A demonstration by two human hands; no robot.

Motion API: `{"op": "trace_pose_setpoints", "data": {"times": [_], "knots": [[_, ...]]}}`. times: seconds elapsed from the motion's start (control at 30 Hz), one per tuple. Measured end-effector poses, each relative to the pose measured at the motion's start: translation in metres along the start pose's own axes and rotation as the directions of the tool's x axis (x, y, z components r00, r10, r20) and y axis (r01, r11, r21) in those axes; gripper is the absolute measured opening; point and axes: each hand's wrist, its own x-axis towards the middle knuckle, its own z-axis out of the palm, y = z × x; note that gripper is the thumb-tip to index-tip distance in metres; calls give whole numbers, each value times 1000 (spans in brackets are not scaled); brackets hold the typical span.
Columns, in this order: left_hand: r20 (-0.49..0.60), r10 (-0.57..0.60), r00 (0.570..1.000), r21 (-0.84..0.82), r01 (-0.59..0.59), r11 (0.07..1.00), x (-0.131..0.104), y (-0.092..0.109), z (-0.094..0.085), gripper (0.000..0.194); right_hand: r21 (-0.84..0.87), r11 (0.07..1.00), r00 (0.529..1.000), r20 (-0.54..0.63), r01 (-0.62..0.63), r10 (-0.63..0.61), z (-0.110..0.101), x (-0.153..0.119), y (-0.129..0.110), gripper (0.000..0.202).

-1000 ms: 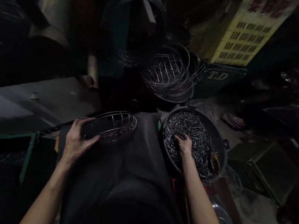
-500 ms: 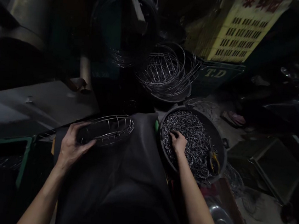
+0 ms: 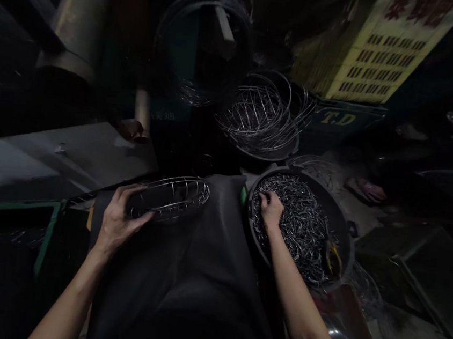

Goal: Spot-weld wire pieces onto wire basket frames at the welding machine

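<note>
My left hand (image 3: pixel 122 218) grips the near end of a rounded wire frame (image 3: pixel 182 203), two metal rings joined by short cross wires. The frame is held over a dark apron (image 3: pixel 184 262) that covers my lap. To the right, my right hand (image 3: pixel 271 207) is over a round black tub (image 3: pixel 345 247) heaped with small bent metal pieces (image 3: pixel 299 225). Its thumb and fingers are drawn together at the left part of the heap. Whatever lies between these fingertips is too small and dark to make out. Yellow-handled pliers, by their look (image 3: pixel 334 259), rest at the tub's right side.
Behind the tub, a second basin (image 3: pixel 268 153) holds a tangle of wire hoops (image 3: pixel 260 111). A yellow crate (image 3: pixel 377 61) stands on a dark green one (image 3: pixel 342 125). Coiled wire (image 3: pixel 196 93) hangs at the back. A green-rimmed bin (image 3: pixel 47 237) is at left.
The whole view has shifted, so the scene sits further right and slightly lower. My right hand has moved a little toward the tub's left rim; my left hand still grips the wire frame.
</note>
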Motion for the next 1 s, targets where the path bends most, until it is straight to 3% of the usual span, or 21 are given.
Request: {"op": "trace_pose_setpoints", "data": {"times": [0.13,0.23,0.37,0.5,0.63,0.73,0.8,0.83,0.93,1.0], "knots": [[3,-63,998,-14,63,998,2,0,0,51,7,999,994,-101,-35,35,-40,-2,-9,27],[-11,-78,997,-37,78,996,13,18,3,46,73,997,992,-126,-11,20,-53,-19,-15,31],[44,-82,996,-28,83,996,30,49,16,41,254,966,999,29,37,-45,-29,-50,-24,33],[82,-121,989,-10,123,992,35,57,33,46,393,918,965,215,56,-151,-3,-60,-25,33],[69,-136,988,-31,138,990,32,53,47,51,461,887,960,254,-17,-113,-5,-44,-24,32],[83,-91,992,-34,95,995,32,52,51,53,517,856,957,246,5,-154,-10,-34,-45,36],[96,-60,994,-24,62,998,33,53,51,53,545,829,911,268,124,-312,-10,-29,-74,32],[100,-46,994,-16,48,999,34,54,50,53,550,810,866,283,206,-412,-10,-26,-91,28],[115,-25,993,10,24,1000,38,59,45,51,492,705,682,268,511,-681,-13,-14,-139,22],[119,-22,993,24,19,1000,40,63,43,51,363,592,546,233,719,-805,-17,-6,-159,25]]}}
